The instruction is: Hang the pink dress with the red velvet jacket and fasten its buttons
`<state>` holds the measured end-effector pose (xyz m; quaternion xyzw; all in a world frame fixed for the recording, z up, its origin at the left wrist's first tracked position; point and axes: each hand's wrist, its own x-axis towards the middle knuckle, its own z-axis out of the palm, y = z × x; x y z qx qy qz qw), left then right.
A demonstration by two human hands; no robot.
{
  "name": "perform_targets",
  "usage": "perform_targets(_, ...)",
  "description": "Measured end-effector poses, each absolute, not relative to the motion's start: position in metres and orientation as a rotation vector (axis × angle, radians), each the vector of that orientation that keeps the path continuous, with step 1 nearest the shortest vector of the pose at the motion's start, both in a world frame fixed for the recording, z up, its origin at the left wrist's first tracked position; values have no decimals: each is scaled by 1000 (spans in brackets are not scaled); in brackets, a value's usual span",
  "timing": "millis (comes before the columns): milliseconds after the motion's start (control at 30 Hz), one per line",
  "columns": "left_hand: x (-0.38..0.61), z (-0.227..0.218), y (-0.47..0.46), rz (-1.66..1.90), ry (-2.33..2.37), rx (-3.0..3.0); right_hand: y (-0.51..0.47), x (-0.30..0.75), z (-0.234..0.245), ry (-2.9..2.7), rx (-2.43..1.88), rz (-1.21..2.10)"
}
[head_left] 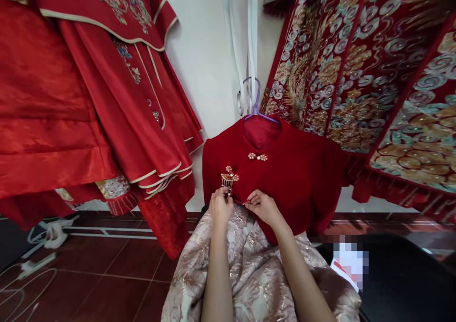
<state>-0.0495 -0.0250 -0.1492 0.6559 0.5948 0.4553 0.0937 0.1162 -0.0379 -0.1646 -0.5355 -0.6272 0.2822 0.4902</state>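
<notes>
A dark red jacket [299, 170] hangs on a purple hanger [257, 104]. A gold, pearl-beaded fastener [258, 157] sits below its neckline, and a gold brooch with hanging beads [228, 175] is on its chest at the left. My left hand [221, 205] is closed just under the brooch, its fingertips at the bead ends; what they pinch is hidden. Near the jacket's front edge, my right hand [262, 205] pinches a small red and gold beaded ornament [246, 202]. Pale pink and gold brocade fabric [249, 269] lies beneath my forearms.
Red garments with cream trim [117, 99] hang at the left. Heavily embroidered red garments [356, 84] hang at the right. White straps [252, 32] run down the wall. Cables [46, 284] and pale shoes [55, 234] lie on the tiled floor. At lower right is a black surface [402, 274].
</notes>
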Motion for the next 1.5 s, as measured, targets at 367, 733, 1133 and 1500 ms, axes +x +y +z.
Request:
perform_targets(367, -48, -142, -30, 1171, 1661, 1934, -33, 115, -170, -1424, -1269, 699)
perform_targets(733, -49, -148, -28, 1221, 1590, 1847, -41, 98, -157, -1356, -1219, 628)
perform_targets(1133, -44, -145, -30, 1245, 1652, 1871, -40, 82, -175, -1308, -1171, 439)
perform_targets(1500, -44, -142, -30, 1202, 1712, 1826, -35, 73, -185, -1279, -1174, 353)
